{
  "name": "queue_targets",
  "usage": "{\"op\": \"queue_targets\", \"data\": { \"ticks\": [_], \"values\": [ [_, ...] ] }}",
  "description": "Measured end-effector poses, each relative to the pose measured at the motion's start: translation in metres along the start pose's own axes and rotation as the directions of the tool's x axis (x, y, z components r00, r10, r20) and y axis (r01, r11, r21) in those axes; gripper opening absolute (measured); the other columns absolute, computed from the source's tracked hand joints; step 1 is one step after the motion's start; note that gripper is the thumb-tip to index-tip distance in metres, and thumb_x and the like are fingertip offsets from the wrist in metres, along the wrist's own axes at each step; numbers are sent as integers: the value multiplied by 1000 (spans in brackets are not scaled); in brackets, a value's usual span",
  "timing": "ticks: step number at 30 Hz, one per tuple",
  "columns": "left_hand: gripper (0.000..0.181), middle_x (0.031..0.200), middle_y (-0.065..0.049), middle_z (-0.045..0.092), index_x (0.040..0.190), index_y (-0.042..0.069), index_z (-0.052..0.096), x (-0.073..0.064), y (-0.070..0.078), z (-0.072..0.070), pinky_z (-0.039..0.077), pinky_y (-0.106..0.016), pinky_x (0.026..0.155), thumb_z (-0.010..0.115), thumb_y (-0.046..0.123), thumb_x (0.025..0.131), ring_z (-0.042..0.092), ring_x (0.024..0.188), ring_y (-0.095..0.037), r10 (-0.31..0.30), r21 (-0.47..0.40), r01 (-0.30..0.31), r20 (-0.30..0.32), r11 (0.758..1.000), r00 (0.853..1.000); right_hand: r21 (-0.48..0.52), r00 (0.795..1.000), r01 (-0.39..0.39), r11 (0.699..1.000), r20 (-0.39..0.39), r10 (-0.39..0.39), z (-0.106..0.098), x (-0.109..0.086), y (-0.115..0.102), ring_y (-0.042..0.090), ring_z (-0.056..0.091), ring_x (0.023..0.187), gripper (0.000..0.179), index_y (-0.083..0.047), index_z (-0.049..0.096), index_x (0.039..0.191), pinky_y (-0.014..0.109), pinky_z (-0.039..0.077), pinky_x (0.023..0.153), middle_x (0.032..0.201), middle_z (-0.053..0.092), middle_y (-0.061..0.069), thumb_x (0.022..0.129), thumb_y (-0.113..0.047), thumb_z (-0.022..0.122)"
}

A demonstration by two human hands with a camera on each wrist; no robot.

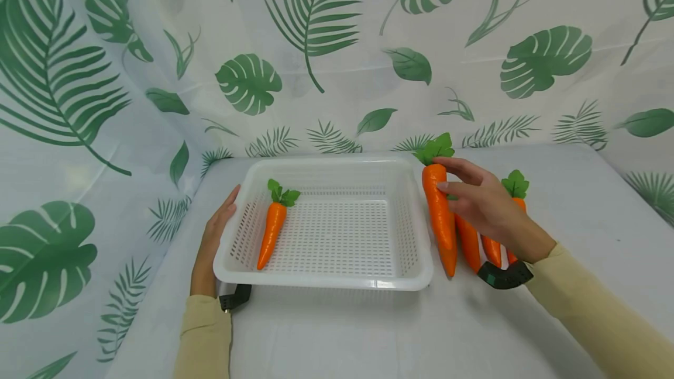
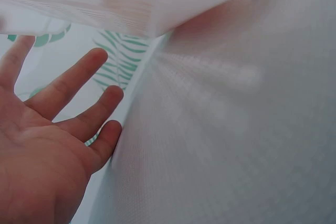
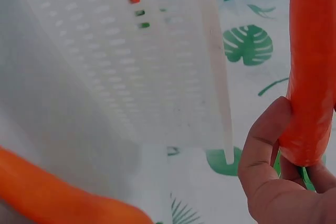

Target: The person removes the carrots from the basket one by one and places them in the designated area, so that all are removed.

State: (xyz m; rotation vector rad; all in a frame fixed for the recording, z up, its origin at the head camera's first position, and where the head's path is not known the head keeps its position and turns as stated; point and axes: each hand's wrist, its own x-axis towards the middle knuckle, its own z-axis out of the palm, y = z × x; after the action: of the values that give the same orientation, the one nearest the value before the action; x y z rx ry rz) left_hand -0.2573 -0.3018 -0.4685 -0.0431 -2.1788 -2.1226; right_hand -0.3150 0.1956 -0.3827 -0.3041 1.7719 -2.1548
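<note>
A white perforated plastic basket (image 1: 337, 281) sits on the table, with one orange carrot (image 1: 272, 233) with green leaves lying at its left side. My left hand (image 1: 215, 233) rests along the basket's left rim, its fingers extended; in the left wrist view those fingers (image 2: 63, 93) are spread beside the basket wall. Just right of the basket, my right hand (image 1: 487, 200) pinches another carrot (image 1: 439, 206) near its leafy top, thumb on one side and fingers on the other. The right wrist view shows this held carrot (image 3: 312, 66) raised, its thick end between thumb and fingers.
Several more carrots (image 1: 467, 244) lie on the table (image 1: 337, 332) under and beside my right hand, one with its leaves (image 1: 515, 183) showing past the wrist. A leaf-patterned white cloth (image 1: 342, 45) hangs behind the table and along its left side.
</note>
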Motion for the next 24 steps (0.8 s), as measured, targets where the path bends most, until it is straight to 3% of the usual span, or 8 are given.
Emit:
{"op": "queue_targets", "data": {
  "ticks": [10,17,24],
  "values": [
    [57,174,4,31,171,26,32,2,0,-2,45,-21,109,41,41,117,36,154,-24,9,3,-9,7,1000,1000,-9,1000,16,1000,-27,-16,-32,-15,6,16,59,125,39,-20,58,147,31,59,94,155,41,-1,110,-9,58],
    [57,174,3,30,171,26,31,2,2,-1,44,-20,109,40,41,117,35,153,-23,4,17,-4,10,1000,1000,-49,997,30,998,-74,-34,-55,-25,7,13,52,126,42,-21,56,150,24,59,87,153,40,-7,110,-8,57],
    [57,173,2,33,171,28,32,2,3,0,48,-21,106,41,41,117,41,149,-23,-3,20,3,-2,1000,1000,-29,994,30,999,-101,-32,-85,-37,12,7,59,121,43,-25,58,148,26,61,87,149,44,-8,110,-5,55]
  ]
}}
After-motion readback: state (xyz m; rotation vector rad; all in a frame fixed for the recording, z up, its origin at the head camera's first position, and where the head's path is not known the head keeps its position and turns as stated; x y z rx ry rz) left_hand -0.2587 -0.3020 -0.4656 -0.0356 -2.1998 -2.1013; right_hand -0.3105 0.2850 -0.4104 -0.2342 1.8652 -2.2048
